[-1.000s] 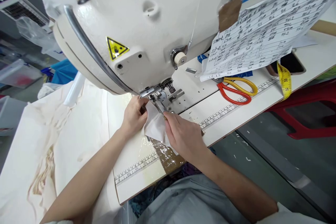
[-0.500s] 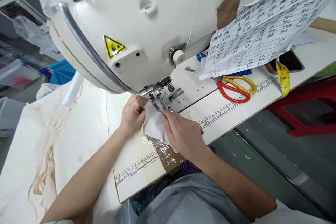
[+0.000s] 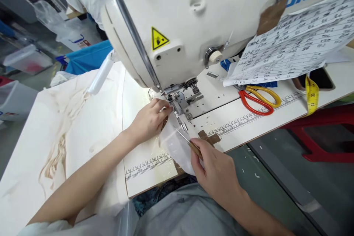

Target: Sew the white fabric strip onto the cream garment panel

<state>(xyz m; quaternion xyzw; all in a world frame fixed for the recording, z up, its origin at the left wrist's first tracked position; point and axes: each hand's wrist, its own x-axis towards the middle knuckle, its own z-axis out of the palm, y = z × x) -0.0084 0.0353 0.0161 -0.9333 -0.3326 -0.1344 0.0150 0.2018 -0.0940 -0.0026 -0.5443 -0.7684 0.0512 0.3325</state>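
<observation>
My right hand (image 3: pixel 217 164) is closed round the wooden handle of an awl (image 3: pixel 195 150). The thin metal shaft points up and left over a piece of white fabric (image 3: pixel 175 147). That fabric lies in front of the presser foot of a white sewing machine (image 3: pixel 182 29) and hangs down towards the table's front edge. Just left of the foot, my left hand (image 3: pixel 151 121) pinches the fabric's left edge, its fingertips close to the needle area. The fingertips partly hide the cloth there.
Scissors (image 3: pixel 257 99) with red and yellow handles lie right of the machine bed, by a handwritten sheet (image 3: pixel 293 37), a phone (image 3: pixel 322 79) and a yellow tape measure (image 3: pixel 312 96). Cream fabric (image 3: pixel 83 132) covers the table's left side. A red stool (image 3: pixel 320 132) stands at the right.
My right hand has drawn back from the presser foot towards me, baring the awl's shaft. My left hand stays at the foot. The camera view has shifted.
</observation>
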